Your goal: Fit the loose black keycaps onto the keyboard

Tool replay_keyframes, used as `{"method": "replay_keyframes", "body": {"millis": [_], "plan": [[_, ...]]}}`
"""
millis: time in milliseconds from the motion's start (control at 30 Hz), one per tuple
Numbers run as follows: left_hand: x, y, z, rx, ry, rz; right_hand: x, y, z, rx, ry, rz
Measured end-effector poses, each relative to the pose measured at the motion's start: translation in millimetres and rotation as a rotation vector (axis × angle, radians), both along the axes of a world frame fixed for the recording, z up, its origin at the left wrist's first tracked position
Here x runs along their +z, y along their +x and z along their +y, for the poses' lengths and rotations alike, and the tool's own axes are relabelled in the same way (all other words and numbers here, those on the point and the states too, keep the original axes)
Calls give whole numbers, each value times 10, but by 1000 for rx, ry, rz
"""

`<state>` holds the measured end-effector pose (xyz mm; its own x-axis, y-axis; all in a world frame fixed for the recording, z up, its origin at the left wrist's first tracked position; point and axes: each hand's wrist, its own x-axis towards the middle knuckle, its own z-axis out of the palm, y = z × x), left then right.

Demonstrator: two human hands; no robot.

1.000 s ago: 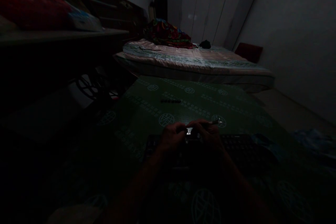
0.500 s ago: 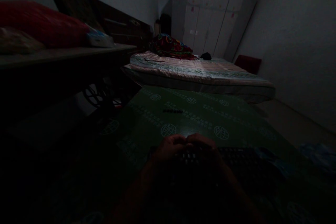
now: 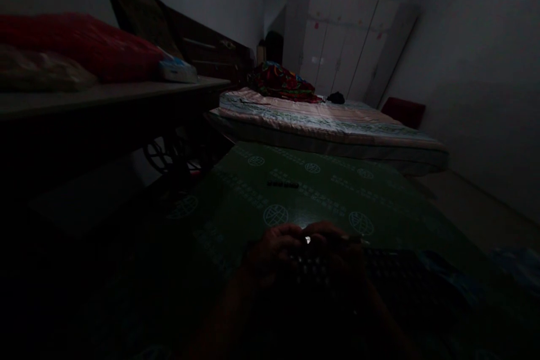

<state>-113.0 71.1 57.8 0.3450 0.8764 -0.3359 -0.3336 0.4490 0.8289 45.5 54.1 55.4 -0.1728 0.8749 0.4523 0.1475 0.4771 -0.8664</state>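
My left hand point(image 3: 274, 244) and my right hand point(image 3: 333, 242) meet at the fingertips over a dark keyboard point(image 3: 396, 264) on the green table. Both hands are closed, fingers curled and pinched. A small bright spot point(image 3: 307, 240) shines between the fingertips; what it belongs to is too dark to tell. From my right hand a thin, pale-tipped object point(image 3: 356, 239) sticks out to the right. Pale spots point(image 3: 312, 267) show on the keyboard below the hands. Beyond them lies a short row of small dark pieces point(image 3: 282, 184).
The green table point(image 3: 236, 191) carries printed globe marks. A bluish crumpled thing point(image 3: 447, 270) lies on the keyboard's right side. Behind stands a bed point(image 3: 337, 124) with a red patterned blanket point(image 3: 282, 81). To the left, a shelf point(image 3: 126, 95) bears a red bag point(image 3: 93, 48).
The view has tilted slightly, so everything sits lower and further right. A bright glint now shows between my fingertips, and a thin object shows at my right hand.
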Motion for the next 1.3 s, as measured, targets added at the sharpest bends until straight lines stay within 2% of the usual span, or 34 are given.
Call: {"method": "replay_keyframes", "body": {"millis": [133,333,633,767,900,1133,1300], "plan": [[-51,-40,2,-79,5,-25,-21,-22,-7,-22,8,79],[-117,-85,32,-126,55,95,-96,-34,-30,-122,31,-115],[-64,-209,47,-187,120,171,-183,-95,24,-108,359,-402],[-69,-228,18,-187,131,75,-121,-194,-108,-154,224,-253],[-52,-211,-1,-101,127,49,-61,-269,-215,-122,174,-64],[-23,-211,-24,-59,84,-19,35,-258,-123,-70,181,-136],[-37,-217,-20,-119,62,-61,72,-272,-105,-166,148,-140]]}}
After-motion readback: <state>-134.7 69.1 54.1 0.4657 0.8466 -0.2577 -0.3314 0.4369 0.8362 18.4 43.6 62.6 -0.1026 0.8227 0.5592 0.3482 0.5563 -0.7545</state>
